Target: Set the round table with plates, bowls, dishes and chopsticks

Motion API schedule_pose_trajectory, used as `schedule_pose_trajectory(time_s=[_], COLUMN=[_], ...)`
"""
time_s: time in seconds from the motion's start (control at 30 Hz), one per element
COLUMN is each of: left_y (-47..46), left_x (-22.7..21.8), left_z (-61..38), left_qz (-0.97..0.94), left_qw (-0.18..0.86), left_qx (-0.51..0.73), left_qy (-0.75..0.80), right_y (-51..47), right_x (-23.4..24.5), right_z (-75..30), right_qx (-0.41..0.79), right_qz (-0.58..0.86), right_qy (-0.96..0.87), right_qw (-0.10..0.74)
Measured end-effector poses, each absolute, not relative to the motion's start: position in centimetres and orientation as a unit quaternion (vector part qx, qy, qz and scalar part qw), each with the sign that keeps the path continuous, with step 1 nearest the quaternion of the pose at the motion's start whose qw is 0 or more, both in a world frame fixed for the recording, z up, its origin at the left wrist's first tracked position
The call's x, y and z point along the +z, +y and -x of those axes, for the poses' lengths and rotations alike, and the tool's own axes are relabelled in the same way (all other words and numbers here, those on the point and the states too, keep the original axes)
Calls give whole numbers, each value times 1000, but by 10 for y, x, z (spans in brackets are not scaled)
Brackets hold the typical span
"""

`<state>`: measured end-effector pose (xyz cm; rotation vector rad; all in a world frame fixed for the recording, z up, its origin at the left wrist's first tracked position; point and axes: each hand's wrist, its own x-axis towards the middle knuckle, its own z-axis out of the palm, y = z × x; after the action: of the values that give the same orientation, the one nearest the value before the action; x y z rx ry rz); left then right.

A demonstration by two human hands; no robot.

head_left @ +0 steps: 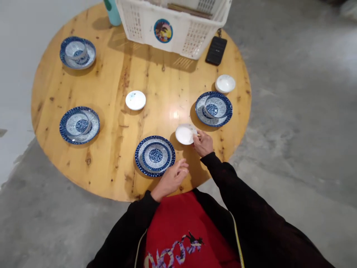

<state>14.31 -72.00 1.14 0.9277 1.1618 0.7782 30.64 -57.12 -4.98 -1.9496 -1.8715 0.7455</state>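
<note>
Round white saucer (185, 134) touched by right hand (203, 143).

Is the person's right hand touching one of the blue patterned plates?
No. The right hand holds the edge of a small white dish, which sits on the table beside the blue plates.

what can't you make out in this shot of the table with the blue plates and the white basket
- White basket: its top and contents are cut off by the upper edge of the head view.
- Teal container: only its base shows; the same edge cuts it off.
- Right hand at the small white dish: whether the fingers grip the rim or only touch it is too small to tell.
- Black device: too small to identify.
</note>
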Motion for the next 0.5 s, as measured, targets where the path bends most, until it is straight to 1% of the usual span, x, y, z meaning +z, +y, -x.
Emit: schedule_pose_trajectory(time_s=[0.1, 0.23, 0.33, 0.4, 0.5], left_y=[-738, -766, -790, -804, -815], left_x=[12, 16, 14, 9, -1], left_z=[-132, -115, -99, -87, -74], left_qz=[-377, -325, -269, -219, -151], left_qw=[696, 707, 710, 684, 619], left_qx=[314, 278, 281, 302, 341], left_qy=[523, 563, 587, 627, 691], right_y=[-579, -588, -592, -594, -598], right_x=[-56, -65, -71, -74, -78], right_z=[-309, -314, -315, -313, -312], right_qx=[293, 326, 337, 356, 375], right_qz=[685, 682, 681, 676, 674], right_qy=[-643, -624, -609, -600, -588], right_qw=[175, 199, 225, 236, 244])
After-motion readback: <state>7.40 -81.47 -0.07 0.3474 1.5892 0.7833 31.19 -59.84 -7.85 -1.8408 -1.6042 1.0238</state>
